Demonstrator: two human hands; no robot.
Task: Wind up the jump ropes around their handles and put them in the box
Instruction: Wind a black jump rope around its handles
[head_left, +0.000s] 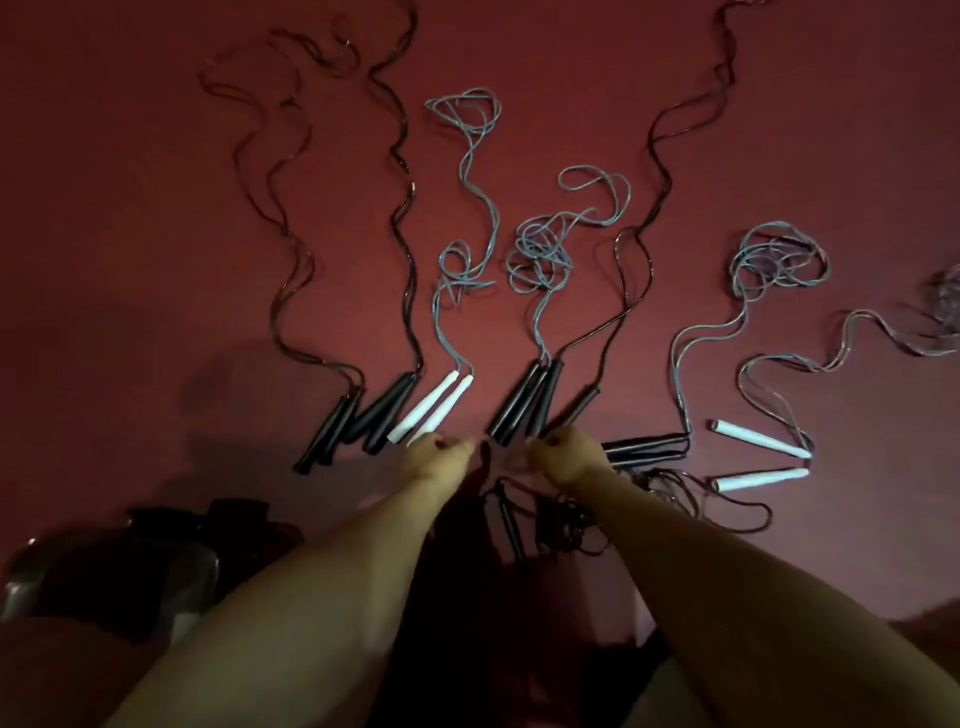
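Both hands reach out side by side over the dark red floor (156, 208), the left hand (439, 460) and right hand (563, 454) with fingers curled in; whether they pinch a cord I cannot tell. Unwound jump ropes (540, 249) fan out from nine to three o'clock, handles nearest the hands. A dark rope (561, 519) lies at six o'clock, between the forearms.

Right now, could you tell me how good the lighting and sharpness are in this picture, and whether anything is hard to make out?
Head view: dim, with a red cast; the white handles stand out, while the black handles and dark ropes sink into the floor. The arms throw heavy shadow, so the rope beneath them is murky. Both hands are soft; the right edge is blurred.
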